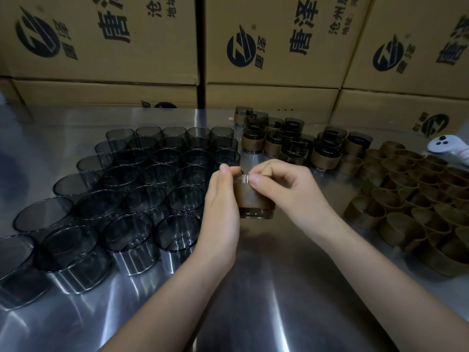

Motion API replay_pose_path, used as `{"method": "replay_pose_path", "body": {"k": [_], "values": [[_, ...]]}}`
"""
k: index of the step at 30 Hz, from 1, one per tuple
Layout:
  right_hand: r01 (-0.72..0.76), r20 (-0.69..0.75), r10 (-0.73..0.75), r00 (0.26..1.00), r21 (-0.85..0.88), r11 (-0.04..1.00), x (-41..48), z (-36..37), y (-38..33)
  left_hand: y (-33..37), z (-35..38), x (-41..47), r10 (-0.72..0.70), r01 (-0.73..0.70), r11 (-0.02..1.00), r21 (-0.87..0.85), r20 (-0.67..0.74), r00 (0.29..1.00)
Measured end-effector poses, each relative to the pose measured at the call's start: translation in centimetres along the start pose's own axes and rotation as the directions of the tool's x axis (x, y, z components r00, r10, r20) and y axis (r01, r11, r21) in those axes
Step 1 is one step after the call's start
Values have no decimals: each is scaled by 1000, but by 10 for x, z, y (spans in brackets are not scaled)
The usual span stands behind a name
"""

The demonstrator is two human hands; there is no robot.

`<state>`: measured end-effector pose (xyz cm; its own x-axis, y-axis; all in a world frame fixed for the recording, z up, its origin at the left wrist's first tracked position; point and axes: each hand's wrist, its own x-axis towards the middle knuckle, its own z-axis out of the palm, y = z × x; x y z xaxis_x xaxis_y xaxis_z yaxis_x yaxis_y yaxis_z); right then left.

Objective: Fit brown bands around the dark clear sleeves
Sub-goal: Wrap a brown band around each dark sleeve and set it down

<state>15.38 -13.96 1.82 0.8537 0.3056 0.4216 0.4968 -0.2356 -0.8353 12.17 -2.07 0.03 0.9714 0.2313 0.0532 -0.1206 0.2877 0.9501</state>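
Left hand (223, 199) and right hand (281, 184) are curled round one sleeve (256, 212), whose band (250, 196) could be pushed on crooked if one side is pressed harder.

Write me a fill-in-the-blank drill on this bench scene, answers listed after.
The left hand and right hand grip one sleeve wearing a ____ band.
Bare sleeves stand on the ____ side of the table.
Loose bands lie on its ____ side.
Behind stand stacked ____ boxes.
Answers: brown, left, right, cardboard.
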Motion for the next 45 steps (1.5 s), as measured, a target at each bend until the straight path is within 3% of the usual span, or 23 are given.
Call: {"method": "replay_pose_path", "body": {"k": [6,10,14,20,29,38,45], "values": [[-123,-370,99,924,-43,991,6,-11,8,-4,3,1,28,-36,991,132,65,998],[-237,-508,72,858,-267,934,10,-26,13,-10,1,0,44,-65,956,284,80,996],[-375,-485,138,863,-434,819,16,-37,21,-14,1,1,86,-121,917,380,109,990],[-436,-426,219,878,-519,736,18,-38,30,-17,-1,1,92,-141,864,483,125,988],[-422,-390,237,890,-503,754,20,-37,43,-15,-5,0,285,-297,764,573,113,952],[-381,-421,181,889,-460,802,20,-39,54,-12,-6,1,103,-171,704,690,140,985],[-356,-443,124,888,-489,796,22,-36,62,-12,-6,0,131,-202,678,706,154,979]]}}
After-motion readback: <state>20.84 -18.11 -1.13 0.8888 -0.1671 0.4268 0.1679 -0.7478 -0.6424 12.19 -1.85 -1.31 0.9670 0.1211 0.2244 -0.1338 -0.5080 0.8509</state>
